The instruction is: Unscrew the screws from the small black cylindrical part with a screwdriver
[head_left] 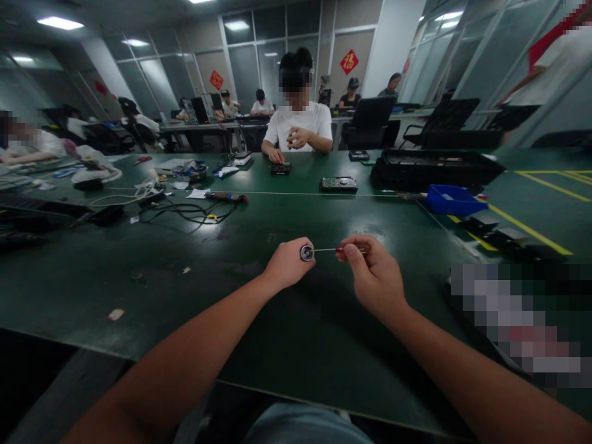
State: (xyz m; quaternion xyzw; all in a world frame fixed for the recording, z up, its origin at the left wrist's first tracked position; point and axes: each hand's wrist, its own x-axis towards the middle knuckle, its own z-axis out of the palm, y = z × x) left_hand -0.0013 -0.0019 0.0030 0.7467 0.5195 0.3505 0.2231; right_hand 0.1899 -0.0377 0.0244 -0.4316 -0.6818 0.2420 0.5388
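Note:
My left hand point(287, 264) is closed in a fist around a small round metal part point(306, 253) whose ring-shaped end faces the camera. My right hand point(374, 274) pinches the handle of a thin screwdriver point(340, 249), held level above the green table point(240, 290). The screwdriver's slim shaft runs left and its tip meets the round part. Both hands hover over the middle of the table, close together.
Across the table a person in a white shirt works with small parts. A hard drive point(339, 184), a blue bin point(452, 200), a black tray point(435, 168), another screwdriver point(226, 197) and tangled cables point(185, 211) lie on the far half. A blurred patch lies at right.

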